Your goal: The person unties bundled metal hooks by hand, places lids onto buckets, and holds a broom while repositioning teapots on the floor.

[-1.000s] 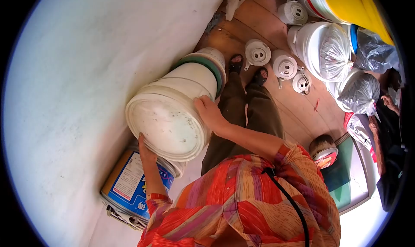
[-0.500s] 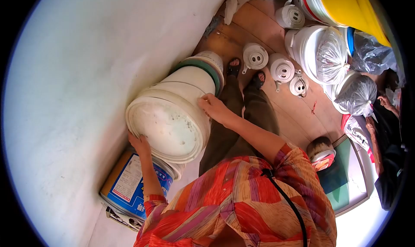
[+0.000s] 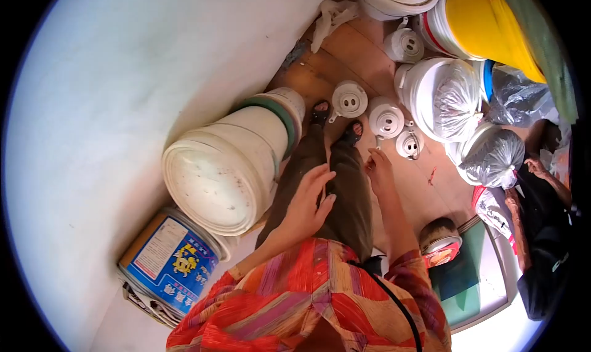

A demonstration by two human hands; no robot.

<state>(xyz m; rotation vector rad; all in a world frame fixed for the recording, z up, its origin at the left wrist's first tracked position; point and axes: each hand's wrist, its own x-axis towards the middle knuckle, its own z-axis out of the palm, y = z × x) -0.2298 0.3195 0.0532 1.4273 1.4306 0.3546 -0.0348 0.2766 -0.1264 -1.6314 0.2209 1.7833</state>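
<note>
A white lidded bucket (image 3: 212, 183) with a scuffed lid stands against the wall, stacked on a tub with a green band (image 3: 284, 115). My left hand (image 3: 308, 201) is over my legs, right of the bucket and not touching it, its fingers spread and empty. My right hand (image 3: 378, 167) hangs farther right, above the floor near the small white kettle (image 3: 408, 144). Its fingers are loosely bent and apart, with nothing visible in them. Beyond it sit two more white spouted kettles, one in the middle (image 3: 386, 119) and one by my foot (image 3: 349, 98).
A blue-labelled tin (image 3: 175, 260) stands below the bucket. White buckets (image 3: 425, 93) with plastic bags line the right, one under a yellow cover (image 3: 486, 26). A can with a red label (image 3: 440, 244) sits by a glass panel (image 3: 474, 278). Another person's hand (image 3: 537, 167) shows far right.
Both hands have let go of the bucket's rim and moved right over my legs. The bucket stays in place; the view has shifted slightly.
</note>
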